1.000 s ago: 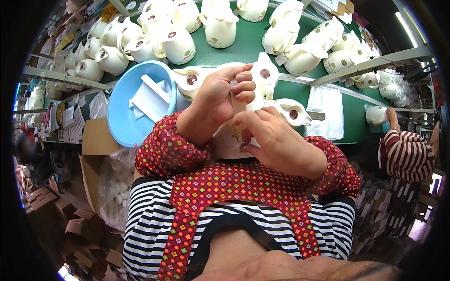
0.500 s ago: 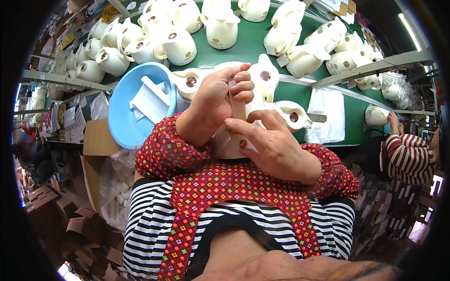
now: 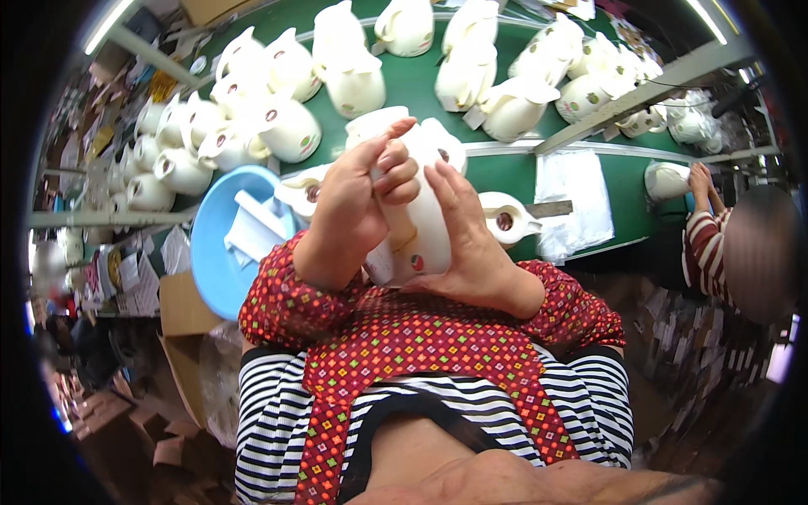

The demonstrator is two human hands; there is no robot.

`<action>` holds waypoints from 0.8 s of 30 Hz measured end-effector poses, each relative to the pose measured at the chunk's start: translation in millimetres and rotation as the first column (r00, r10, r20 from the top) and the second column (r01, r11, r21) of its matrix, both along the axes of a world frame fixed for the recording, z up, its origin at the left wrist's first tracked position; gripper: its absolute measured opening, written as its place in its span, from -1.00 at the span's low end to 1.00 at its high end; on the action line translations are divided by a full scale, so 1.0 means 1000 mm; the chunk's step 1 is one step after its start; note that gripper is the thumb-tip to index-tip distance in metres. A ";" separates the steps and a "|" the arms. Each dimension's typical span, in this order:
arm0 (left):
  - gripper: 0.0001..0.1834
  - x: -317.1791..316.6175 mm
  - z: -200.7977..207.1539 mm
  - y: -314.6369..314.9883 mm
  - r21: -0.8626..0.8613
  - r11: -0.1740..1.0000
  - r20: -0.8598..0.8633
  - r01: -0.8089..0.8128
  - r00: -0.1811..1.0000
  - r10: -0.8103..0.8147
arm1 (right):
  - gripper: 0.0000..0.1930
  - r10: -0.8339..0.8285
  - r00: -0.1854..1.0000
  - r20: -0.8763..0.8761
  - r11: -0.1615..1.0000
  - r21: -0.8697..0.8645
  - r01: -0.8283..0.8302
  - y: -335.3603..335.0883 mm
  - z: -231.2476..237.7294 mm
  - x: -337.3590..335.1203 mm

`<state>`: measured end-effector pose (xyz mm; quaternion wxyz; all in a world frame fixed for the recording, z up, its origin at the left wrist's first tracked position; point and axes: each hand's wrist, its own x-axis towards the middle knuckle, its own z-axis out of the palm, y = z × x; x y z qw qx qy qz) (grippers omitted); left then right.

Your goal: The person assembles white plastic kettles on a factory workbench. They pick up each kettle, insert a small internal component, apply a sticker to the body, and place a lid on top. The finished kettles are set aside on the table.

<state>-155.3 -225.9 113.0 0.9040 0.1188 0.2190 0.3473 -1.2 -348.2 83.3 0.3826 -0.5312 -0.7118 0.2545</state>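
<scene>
The person's left hand (image 3: 362,189) is curled around the handle of a cream jug (image 3: 431,225), fingers folded against the palm. The right hand (image 3: 475,244) lies spread on the jug's right side, fingers reaching up the wall and thumb low, below a small round red-and-green mark. The handle probably gives the left hand its firm hold, while the right palm seems to steady the rounded body. The jug is tilted in front of the patterned apron (image 3: 421,337), at the near edge of the green table (image 3: 624,181); whether anything supports it underneath cannot be told.

At the near edge, left of the hands, a blue basin (image 3: 202,252) holds white papers (image 3: 259,220), likely so they stay together within reach. To the right, a flat metal strip (image 3: 551,208) lies across clear plastic bags (image 3: 581,185), perhaps weighing them down. Beside it, a pale jug (image 3: 490,208) shows its opening upward. More jugs (image 3: 358,88) stand toward the far edge, likely leaving the nearer side for handling.
</scene>
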 end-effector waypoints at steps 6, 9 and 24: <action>-0.70 0.029 -0.003 0.021 0.571 0.752 -0.419 0.329 0.904 -0.078 | -0.10 -0.139 0.953 -0.269 0.987 -0.117 0.111 0.021 0.031 0.055; -0.78 0.060 -0.042 0.034 0.794 0.455 -0.525 0.404 0.832 0.179 | -0.28 -0.165 0.864 -0.475 0.970 -0.235 0.057 0.062 0.028 0.071; -0.58 0.170 -0.036 0.140 0.640 -0.245 -0.276 0.728 0.516 0.811 | -0.71 -0.493 0.767 -0.410 0.810 0.105 0.577 0.229 -0.013 0.209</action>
